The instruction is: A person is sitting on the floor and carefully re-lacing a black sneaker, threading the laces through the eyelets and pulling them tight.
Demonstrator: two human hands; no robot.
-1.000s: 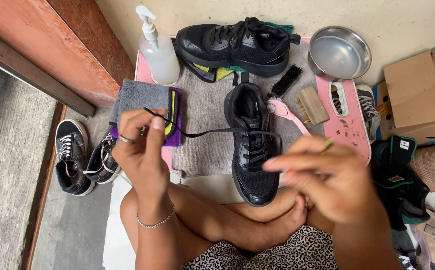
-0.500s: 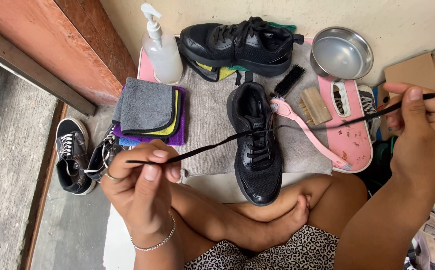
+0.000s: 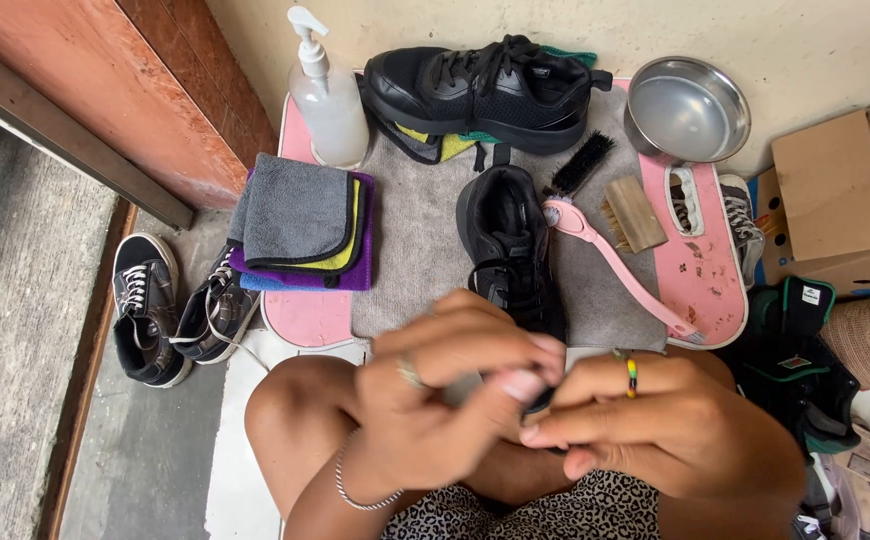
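My left hand [image 3: 445, 400] and my right hand [image 3: 655, 430] meet low in the middle, fingertips pinched together over the toe of a black shoe [image 3: 510, 240]. The shoe lies on a grey towel [image 3: 405, 250], toe toward me, with its upper eyelets bare. A dark bit shows between my fingers; the black shoelace itself is mostly hidden by both hands. A second black shoe [image 3: 485, 85], laced, lies on its side at the far edge of the towel. My bare knee [image 3: 295, 410] is under my left hand.
On the pink board [image 3: 710, 270]: a pump bottle [image 3: 327, 100], folded cloths [image 3: 300, 220], a pink long-handled brush [image 3: 615, 270], a wooden brush [image 3: 633, 212], a black brush [image 3: 583, 162]. Metal bowl [image 3: 687, 108], cardboard box [image 3: 835, 190] and bag [image 3: 795, 350] right. Two dark sneakers [image 3: 145, 305] left.
The shoelace was stretched wide between my hands; now both hands have come together in front of the shoe's toe and the lace is no longer stretched out.
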